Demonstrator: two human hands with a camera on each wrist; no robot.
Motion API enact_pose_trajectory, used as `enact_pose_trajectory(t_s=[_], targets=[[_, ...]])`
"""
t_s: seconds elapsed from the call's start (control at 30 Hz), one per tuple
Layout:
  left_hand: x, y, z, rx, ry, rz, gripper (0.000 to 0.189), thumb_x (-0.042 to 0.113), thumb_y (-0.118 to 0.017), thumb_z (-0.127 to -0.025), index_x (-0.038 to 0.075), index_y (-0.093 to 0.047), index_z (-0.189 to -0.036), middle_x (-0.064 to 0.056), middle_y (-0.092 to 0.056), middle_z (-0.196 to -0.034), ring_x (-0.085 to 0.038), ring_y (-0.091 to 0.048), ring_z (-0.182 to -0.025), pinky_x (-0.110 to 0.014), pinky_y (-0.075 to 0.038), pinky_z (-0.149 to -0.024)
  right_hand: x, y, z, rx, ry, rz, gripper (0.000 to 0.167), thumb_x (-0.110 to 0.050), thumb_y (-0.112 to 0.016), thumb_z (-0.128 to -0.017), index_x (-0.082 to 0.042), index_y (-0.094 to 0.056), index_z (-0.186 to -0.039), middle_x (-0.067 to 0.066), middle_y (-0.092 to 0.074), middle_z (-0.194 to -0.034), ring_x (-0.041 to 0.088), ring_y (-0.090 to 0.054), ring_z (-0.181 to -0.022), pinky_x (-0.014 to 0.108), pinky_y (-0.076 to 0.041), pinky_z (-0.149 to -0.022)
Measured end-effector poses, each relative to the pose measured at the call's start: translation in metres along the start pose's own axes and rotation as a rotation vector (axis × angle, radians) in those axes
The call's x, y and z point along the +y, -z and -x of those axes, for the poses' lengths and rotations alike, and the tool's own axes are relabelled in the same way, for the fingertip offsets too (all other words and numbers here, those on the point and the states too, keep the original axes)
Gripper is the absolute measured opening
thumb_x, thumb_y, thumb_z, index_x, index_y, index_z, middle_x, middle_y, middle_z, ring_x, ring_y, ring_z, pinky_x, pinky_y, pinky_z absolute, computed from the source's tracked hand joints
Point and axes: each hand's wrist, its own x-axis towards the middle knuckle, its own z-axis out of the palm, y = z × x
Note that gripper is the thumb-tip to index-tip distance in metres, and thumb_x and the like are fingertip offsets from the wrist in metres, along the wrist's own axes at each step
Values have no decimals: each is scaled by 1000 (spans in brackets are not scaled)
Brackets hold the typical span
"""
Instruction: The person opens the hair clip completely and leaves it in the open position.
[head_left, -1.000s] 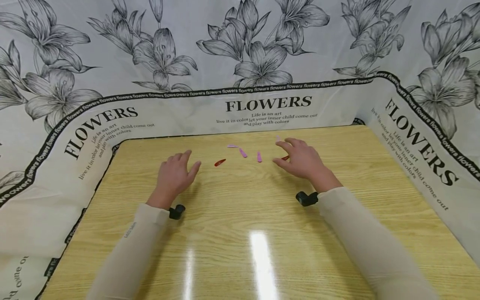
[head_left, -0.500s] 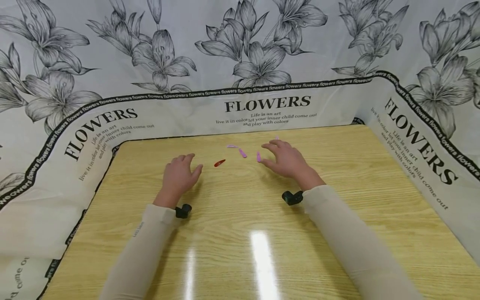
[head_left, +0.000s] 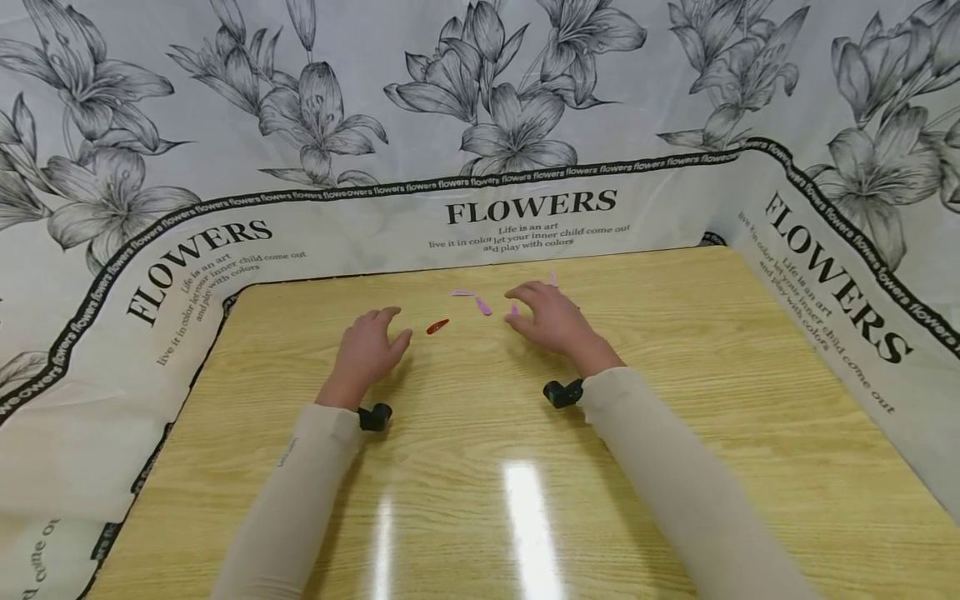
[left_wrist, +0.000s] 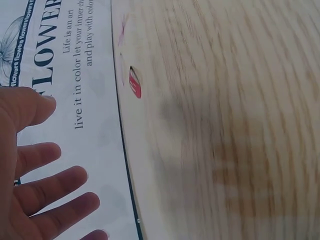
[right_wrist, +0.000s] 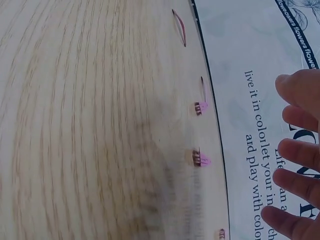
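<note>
My left hand (head_left: pixel 367 352) hovers over the left part of the table with its fingers apart and nothing in them. Just to its right lies a red snap hair clip (head_left: pixel 438 327), also in the left wrist view (left_wrist: pixel 135 83). My right hand (head_left: pixel 553 321), fingers loosely spread and holding nothing, is above the table over a pink hair clip (head_left: pixel 513 310), which it partly covers. Between the hands lie two more pink clips, one flat-lying (head_left: pixel 462 292) and one slanted (head_left: pixel 483 306). Another pink clip (head_left: pixel 553 278) sits behind the right hand. A second red clip is mostly hidden by that hand.
The wood-grain table (head_left: pixel 465 467) is bordered at the back and sides by a white flower-print cloth (head_left: pixel 360 233). Dark wrist cameras (head_left: pixel 562 393) sit under both wrists. Light glare streaks the near tabletop.
My right hand has moved left, from over the second red clip to over a pink one. My left hand has shifted slightly right, closer to the red clip. The clips have not visibly moved.
</note>
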Motion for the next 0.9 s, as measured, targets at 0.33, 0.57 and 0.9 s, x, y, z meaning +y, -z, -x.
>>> enact_pose_trajectory(t_s=[0.33,0.57,0.9], targets=[[1,-1,-2,-38,56,164,53,33,-53,-98,5,-44,-142,-21,-54,-134,-37,-55,-119,-53,-45,-99,-5,-14,-12,-2,4,-72,44,-34,-58,-96,-12,-56,-134,11,-55,-138,32,-47,-131,47,-36,-111],[0,-5,-3,-65,102,254,53,31,-54,-98,8,-44,-143,-20,-52,-137,-36,-55,-120,-51,-46,-98,-8,-24,-16,3,-28,-132,43,-35,-59,-96,-13,-57,-133,11,-55,-138,31,-49,-130,48,-37,-110],[-2,-10,-7,-84,144,355,52,31,-54,-98,8,-44,-144,-18,-52,-137,-37,-52,-123,-50,-46,-97,-18,-30,-21,-8,-39,-181,40,-31,-57,-97,-13,-57,-134,9,-57,-137,30,-54,-123,47,-42,-104]])
